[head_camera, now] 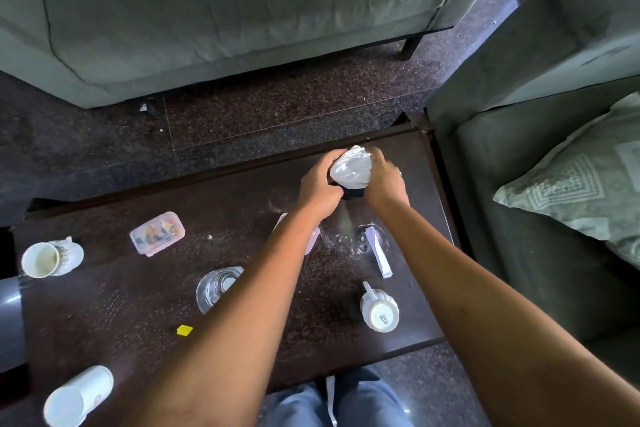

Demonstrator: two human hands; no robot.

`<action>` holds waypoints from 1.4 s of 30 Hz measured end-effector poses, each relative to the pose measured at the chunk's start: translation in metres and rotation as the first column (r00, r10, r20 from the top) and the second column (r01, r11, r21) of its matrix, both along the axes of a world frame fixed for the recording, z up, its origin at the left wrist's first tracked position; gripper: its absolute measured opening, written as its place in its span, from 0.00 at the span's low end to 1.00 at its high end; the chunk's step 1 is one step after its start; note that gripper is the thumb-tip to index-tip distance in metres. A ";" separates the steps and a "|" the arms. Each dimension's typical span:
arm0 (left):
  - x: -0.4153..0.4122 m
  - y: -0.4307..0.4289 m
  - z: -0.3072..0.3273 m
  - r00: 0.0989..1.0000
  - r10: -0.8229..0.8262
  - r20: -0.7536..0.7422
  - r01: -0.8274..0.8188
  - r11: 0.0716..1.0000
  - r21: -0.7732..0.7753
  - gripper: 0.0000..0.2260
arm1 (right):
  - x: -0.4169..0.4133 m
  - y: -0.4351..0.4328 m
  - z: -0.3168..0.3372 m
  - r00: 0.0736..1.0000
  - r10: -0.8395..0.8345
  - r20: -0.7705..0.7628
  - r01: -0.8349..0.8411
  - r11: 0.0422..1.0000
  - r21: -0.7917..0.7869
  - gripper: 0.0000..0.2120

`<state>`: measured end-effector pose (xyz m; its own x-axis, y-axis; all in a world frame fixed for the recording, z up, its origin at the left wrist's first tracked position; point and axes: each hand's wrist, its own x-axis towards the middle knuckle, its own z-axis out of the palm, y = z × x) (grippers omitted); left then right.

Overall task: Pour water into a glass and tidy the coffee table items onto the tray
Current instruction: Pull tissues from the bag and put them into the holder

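Note:
Both my hands reach to the far right part of the dark coffee table [114, 305]. My left hand [320, 189] and my right hand [384, 180] close together around a crumpled white bundle [351, 166] that sits on a small dark object [353, 192]. A clear glass [214, 288] stands near the table's middle, partly behind my left forearm. An upside-down white mug [379, 310] stands at the right front. A white cup [50, 258] lies on its side at the left, and another white cup [78, 395] lies at the front left.
A small clear lidded box [157, 233] with colourful contents lies left of centre. A folded white paper [377, 251] and a yellow scrap [184, 330] lie on the table. A grey object [10, 319] sits at the left edge. Sofas stand beyond and to the right.

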<state>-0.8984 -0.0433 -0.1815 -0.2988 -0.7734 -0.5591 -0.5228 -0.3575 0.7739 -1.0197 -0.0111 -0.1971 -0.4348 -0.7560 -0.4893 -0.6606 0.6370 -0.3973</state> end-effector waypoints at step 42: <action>-0.003 0.034 -0.019 0.961 -0.259 0.100 0.276 0.933 -0.230 0.45 | -0.006 0.014 -0.015 0.979 0.134 -0.156 -0.103 0.976 0.192 0.12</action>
<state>-0.9014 -0.0097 -0.2009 -0.4813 -0.7832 -0.3936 -0.6273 -0.0058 0.7788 -1.0259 0.0030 -0.2120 -0.4343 -0.7124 -0.5513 -0.7830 0.6011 -0.1599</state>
